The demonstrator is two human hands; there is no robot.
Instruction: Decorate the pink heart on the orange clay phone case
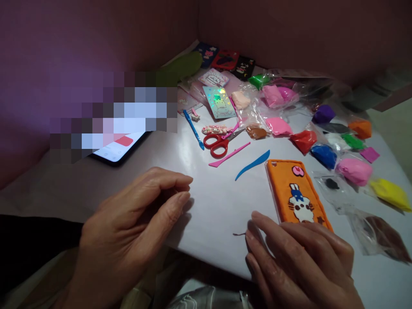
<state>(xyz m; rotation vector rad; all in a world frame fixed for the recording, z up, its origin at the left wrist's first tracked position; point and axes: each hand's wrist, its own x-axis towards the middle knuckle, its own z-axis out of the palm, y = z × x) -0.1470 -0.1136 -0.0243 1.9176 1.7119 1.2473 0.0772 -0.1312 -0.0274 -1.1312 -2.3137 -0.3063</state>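
My left hand is held just above the near part of the white table, thumb and forefinger curled toward each other. Anything between those fingertips is too small or hidden to make out. Fingers of my right hand are bunched low at the table, with a thin dark strand sticking out from the fingertips. Behind that hand lies an orange phone case decorated with a white cat-like figure in blue and a pink heart-like shape; the hand hides its lower end.
Beyond my hands lie a blue modelling tool, a pink one, red-handled scissors and another blue tool. Bags of coloured clay spread along the right. A lit phone, partly blurred, stands at left.
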